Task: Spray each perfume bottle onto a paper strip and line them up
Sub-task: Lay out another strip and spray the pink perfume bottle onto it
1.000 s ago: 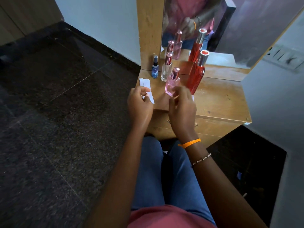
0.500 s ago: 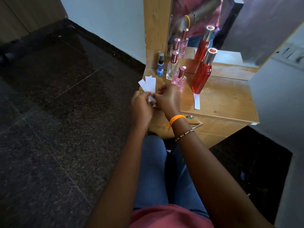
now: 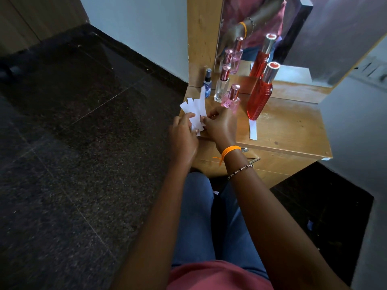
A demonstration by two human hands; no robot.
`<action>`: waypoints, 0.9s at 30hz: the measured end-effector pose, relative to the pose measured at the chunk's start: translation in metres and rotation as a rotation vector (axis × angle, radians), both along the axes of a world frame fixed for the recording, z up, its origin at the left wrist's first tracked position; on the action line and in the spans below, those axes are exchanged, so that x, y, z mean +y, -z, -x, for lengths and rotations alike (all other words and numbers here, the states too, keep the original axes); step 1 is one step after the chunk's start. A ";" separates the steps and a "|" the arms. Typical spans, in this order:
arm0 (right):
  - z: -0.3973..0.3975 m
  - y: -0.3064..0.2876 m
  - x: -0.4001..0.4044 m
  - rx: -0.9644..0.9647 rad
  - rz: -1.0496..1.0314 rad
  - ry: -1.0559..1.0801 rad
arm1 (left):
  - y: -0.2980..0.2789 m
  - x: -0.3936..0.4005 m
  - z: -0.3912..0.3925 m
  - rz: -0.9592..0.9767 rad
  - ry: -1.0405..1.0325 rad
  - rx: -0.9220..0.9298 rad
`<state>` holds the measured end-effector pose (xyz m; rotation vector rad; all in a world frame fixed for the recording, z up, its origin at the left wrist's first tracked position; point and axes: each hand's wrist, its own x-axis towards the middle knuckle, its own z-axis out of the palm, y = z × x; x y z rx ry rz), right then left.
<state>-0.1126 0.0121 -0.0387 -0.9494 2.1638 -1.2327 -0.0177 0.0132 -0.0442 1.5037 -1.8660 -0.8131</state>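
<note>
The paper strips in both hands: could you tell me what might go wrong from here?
1. The right hand works close to the pink bottle; a knock could topple it.
2. Pulling one strip from the fanned paper strips, which the left hand holds at the table edge, might drop others to the floor.

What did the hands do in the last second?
The right hand left the pink bottle and crossed to the paper strips fanned in the left hand, pinching one. The four bottles and the strip lying by the red bottle stayed put.
</note>
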 end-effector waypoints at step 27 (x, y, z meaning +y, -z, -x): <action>0.008 0.003 0.030 -0.015 0.148 -0.124 | 0.010 0.001 0.002 0.074 0.042 -0.009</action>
